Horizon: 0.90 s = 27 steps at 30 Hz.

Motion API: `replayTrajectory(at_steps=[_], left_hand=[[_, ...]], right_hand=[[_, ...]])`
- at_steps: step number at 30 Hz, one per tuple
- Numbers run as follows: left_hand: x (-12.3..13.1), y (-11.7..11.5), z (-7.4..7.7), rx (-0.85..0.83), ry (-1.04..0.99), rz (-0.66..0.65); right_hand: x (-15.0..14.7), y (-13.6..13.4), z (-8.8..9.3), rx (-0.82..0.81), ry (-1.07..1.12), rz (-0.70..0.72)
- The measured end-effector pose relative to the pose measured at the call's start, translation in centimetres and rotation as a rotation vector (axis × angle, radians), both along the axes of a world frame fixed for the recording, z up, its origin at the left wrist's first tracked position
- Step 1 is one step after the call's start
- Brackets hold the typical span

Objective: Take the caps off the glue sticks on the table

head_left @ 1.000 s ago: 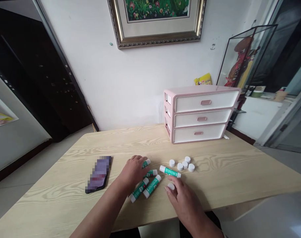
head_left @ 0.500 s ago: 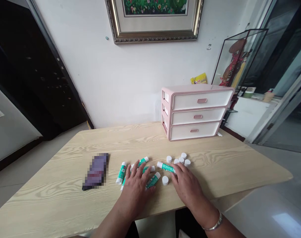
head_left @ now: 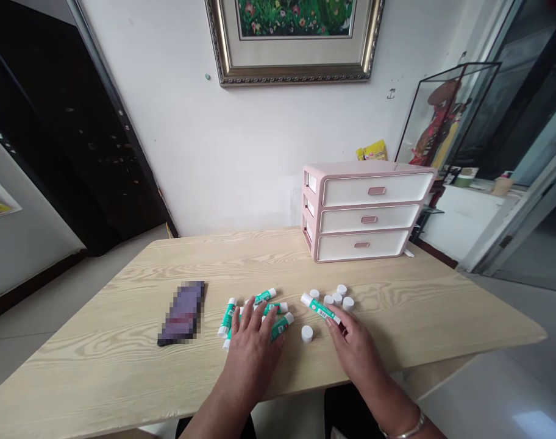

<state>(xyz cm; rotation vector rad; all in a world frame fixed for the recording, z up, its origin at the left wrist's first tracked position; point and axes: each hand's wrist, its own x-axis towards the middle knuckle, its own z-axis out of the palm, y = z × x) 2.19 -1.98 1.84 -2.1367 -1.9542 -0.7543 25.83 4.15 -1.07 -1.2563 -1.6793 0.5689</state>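
Between the thumb and fingers of my right hand (head_left: pixel 355 346) is a green-and-white glue stick (head_left: pixel 320 308), tilted with its far end pointing up and left. My left hand (head_left: pixel 253 338) lies with fingers spread over several more glue sticks (head_left: pixel 227 317) on the table, partly hiding them. One green stick (head_left: pixel 281 326) shows beside its thumb. A single white cap (head_left: pixel 307 333) stands between my hands. Several other white caps (head_left: pixel 337 298) sit in a loose group just beyond my right hand.
A pixelated dark purple item (head_left: pixel 181 314) lies on the wooden table (head_left: pixel 122 341) to the left. A pink-and-white drawer unit (head_left: pixel 369 213) stands at the back right, with a yellow packet (head_left: pixel 374 150) behind its top. The table's front edge runs below my forearms.
My right hand has closed its grip on the glue stick and raised it slightly, tilting it. The left hand stays over the other sticks. The whole view has shifted slightly.
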Motion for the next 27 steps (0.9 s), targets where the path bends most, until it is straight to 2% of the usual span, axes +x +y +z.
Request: replayTrajectory(at_steps=[2, 5, 7, 10, 11, 13, 15, 17, 21, 24, 27], left_hand=[[0.5, -0.8, 0.1, 0.062, -0.104, -0.062], [2.0, -2.4, 0.5, 0.028, -0.331, -0.164], [3.1, -3.5, 1.0, -0.05, -0.488, -0.211], [4.2, -4.9, 1.9, -0.181, -0.681, -0.248], [4.4, -5.4, 2.2, -0.219, -0.717, -0.251], [4.4, -6.1, 2.4, -0.295, -0.711, -0.255], [4.4, -6.5, 2.1, -0.375, -0.608, -0.27], [4.4, -6.7, 1.4, -0.446, -0.49, -0.304], [4.6, -6.8, 0.2, -0.51, -0.391, -0.43], [4.7, -7.0, 0.6, -0.558, -0.422, -0.502], [4.4, -7.4, 1.3, -0.634, -0.482, -0.521]], right_hand=[[-0.3, -1.7, 1.3, -0.12, 0.202, 0.053], [-1.6, -4.9, 3.0, -0.32, 0.438, 0.186], [-2.5, -6.8, 3.5, -0.45, 0.512, 0.295], [-2.9, -8.4, 3.1, -0.578, 0.496, 0.479], [-2.7, -8.6, 2.9, -0.579, 0.467, 0.503], [-2.0, -8.5, 2.6, -0.492, 0.411, 0.436], [-1.2, -8.3, 3.0, -0.339, 0.335, 0.312], [-0.7, -8.4, 4.0, -0.195, 0.194, 0.278], [-1.2, -9.3, 5.4, -0.039, -0.106, 0.385], [-1.7, -9.9, 4.7, -0.04, -0.145, 0.449], [-0.6, -9.2, 4.2, -0.017, -0.134, 0.458]])
